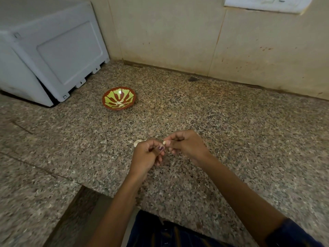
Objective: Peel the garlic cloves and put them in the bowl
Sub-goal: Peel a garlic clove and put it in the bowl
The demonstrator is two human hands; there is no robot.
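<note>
Both hands together over the speckled brown granite bench (222, 122), fingertips nearly meeting. Right hand (187, 147) curled, pinching a small pale garlic clove (165, 142) between thumb and fingers. Left hand (147, 154) curled too, thumb and fingers closed just beside that clove; whether gripping skin or touching the clove, cannot tell. More pale unpeeled garlic (138, 142) on the bench, partly hidden just beyond the left hand. Well ahead of the hands and to their left, a small round red-rimmed bowl with a yellow-green petal pattern (119, 98), a few peeled whitish cloves (120, 103) inside. Farther left of it, a pale grey box-shaped appliance (51, 50) against the beige tiled wall (178, 32).
</note>
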